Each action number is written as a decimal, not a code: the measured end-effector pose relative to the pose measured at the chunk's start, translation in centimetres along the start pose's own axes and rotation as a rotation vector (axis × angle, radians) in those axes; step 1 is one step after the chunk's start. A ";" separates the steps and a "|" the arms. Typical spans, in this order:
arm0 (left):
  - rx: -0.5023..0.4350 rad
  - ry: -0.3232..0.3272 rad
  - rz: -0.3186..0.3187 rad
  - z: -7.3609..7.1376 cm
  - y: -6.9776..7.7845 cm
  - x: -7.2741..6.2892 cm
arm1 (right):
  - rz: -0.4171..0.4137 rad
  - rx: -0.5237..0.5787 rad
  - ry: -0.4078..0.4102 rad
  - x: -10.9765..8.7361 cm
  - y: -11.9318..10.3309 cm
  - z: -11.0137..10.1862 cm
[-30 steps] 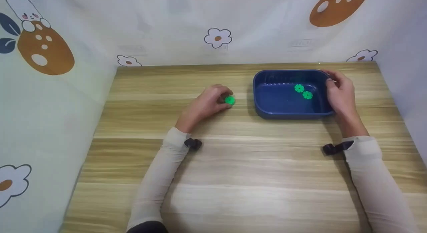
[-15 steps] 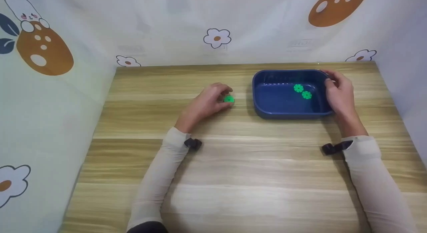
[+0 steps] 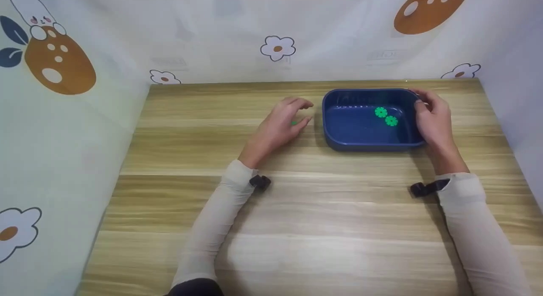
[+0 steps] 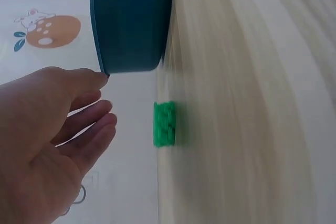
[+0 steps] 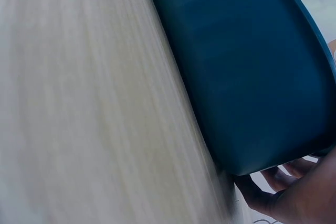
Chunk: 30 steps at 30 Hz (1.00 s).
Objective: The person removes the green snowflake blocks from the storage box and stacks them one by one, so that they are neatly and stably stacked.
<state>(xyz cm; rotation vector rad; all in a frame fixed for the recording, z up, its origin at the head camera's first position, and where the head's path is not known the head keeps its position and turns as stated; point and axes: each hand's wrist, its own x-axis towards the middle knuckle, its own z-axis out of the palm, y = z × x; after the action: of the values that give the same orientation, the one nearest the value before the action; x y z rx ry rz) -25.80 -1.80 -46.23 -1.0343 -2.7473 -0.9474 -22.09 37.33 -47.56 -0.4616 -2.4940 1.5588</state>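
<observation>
My left hand [image 3: 278, 123] hovers left of a dark blue plastic box [image 3: 356, 144], thumb and fingers spread with nothing between them. Under it, a small stack of green notched plastic discs [image 4: 164, 124] stands on the table. The head view shows only a green sliver of that stack, the hand covering the rest. At the box's right end, my right hand [image 3: 435, 118] grips the wall, thumb over the rim and fingers outside. Two flat green notched discs, one disc [image 3: 381, 112] and another disc [image 3: 391, 121], lie side by side on the box floor.
The wood-grain table [image 3: 305, 215] spreads in front of both forearms. A pale printed cloth [image 3: 229, 41] with flowers rises along the back edge, and similar walls stand at the left and right sides.
My left hand, earlier with its fingers around the green stack, has moved away from it, right and back toward the box, and its fingers have spread. The right hand and box stay put.
</observation>
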 end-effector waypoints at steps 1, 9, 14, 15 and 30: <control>-0.003 0.012 0.002 0.2 0.3 0.2 | -0.001 -0.001 0.001 0.0 0.0 0.0; -0.026 0.028 0.026 1.5 2.8 2.2 | -0.005 0.010 0.002 0.0 -0.1 0.1; -0.037 0.008 0.032 2.6 4.4 3.8 | -0.005 0.002 0.009 0.0 -0.1 0.0; -0.038 -0.002 0.031 2.9 4.7 4.2 | -0.002 0.001 0.009 0.0 -0.1 0.0; 0.051 -0.216 0.051 6.8 8.3 9.4 | -0.002 -0.002 0.013 0.0 0.0 0.0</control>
<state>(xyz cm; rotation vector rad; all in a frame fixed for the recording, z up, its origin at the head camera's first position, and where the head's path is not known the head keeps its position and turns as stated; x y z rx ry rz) -26.98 12.35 -44.94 -1.2601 -2.8809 -0.7978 -22.12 37.37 -47.52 -0.4681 -2.4860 1.5477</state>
